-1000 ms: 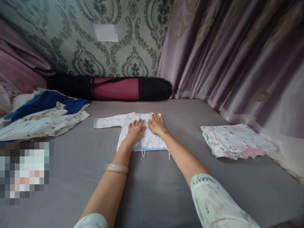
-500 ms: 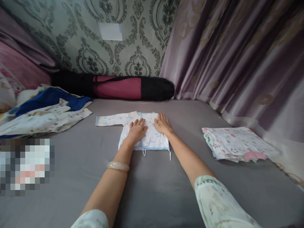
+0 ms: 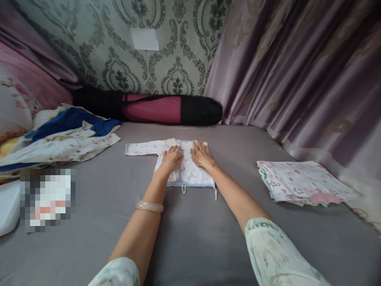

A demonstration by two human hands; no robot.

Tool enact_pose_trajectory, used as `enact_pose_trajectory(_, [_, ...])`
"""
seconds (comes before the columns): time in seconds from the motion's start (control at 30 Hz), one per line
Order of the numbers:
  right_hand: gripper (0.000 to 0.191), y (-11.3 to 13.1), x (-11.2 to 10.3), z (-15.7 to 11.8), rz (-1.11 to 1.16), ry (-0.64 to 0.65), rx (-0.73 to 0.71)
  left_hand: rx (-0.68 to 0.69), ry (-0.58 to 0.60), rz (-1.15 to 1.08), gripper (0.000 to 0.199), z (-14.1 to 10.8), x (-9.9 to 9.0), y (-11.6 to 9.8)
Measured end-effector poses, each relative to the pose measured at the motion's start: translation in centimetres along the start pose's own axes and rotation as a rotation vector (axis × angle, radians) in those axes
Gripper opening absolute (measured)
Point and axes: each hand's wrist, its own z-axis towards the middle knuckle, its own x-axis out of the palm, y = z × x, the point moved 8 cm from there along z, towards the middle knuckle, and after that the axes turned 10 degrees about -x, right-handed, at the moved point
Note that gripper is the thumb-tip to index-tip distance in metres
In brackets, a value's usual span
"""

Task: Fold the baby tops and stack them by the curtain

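A small white baby shirt (image 3: 190, 174) with blue trim lies flat on a grey sheet (image 3: 196, 234). Its left sleeve stretches out to the side; no sleeve shows on the right, where it may be folded in. Two white ties hang from the hem. My left hand (image 3: 172, 158) rests flat on the shirt's left half, fingers spread. On the right half, near the shoulder, my right hand (image 3: 201, 154) lies palm down with its fingers extended. Neither hand grips the cloth.
Folded white cloth with pink prints (image 3: 300, 180) lies at the right. Crumpled blue and white fabric (image 3: 71, 131) is heaped at the left, beyond a blurred-out item (image 3: 50, 198) and a white object (image 3: 8, 206). A long black and maroon bag (image 3: 151, 109) lies along the wall.
The view has shifted slightly, so the scene sits a little further right. My right hand has moved slightly inward across the shirt; my left hand stays flat on it.
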Motion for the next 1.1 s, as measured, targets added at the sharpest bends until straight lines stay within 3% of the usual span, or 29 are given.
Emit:
enact_pose_trajectory(0.13, [0.059,0.0,0.6,0.0,-0.011,-0.01,0.004,0.007,-0.072,-0.054,0.049,0.3,-0.7,1.2])
enact_pose_trajectory(0.3, [0.058,0.1,-0.2,-0.3,-0.002,-0.02,-0.004,0.013,-0.135,-0.145,0.046,0.6,-1.2,2.0])
enact_pose_trajectory(0.47, [0.062,1.3,-1.7,-3.0,0.002,-0.067,-0.058,-0.015,-0.155,-0.251,0.047,0.8,-2.1,2.8])
enact_pose_trajectory(0.6, [0.065,2.4,-0.7,-5.6,0.02,-0.004,-0.101,-0.061,-0.178,-0.313,0.047,0.9,-2.4,3.9])
enact_pose_trajectory(0.73, [0.064,2.7,0.0,-6.4,0.017,0.013,-0.088,-0.076,-0.193,-0.346,0.048,0.8,-2.4,4.3])
enact_pose_trajectory(0.93, [0.065,2.5,-0.3,-5.9,0.039,0.064,-0.086,-0.093,-0.179,-0.358,0.048,0.8,-2.4,4.4])
enact_pose_trajectory(1.1, [0.064,0.7,-1.7,-2.0,0.027,0.028,-0.002,-0.156,-0.201,-0.406,0.048,0.8,-3.1,5.6])
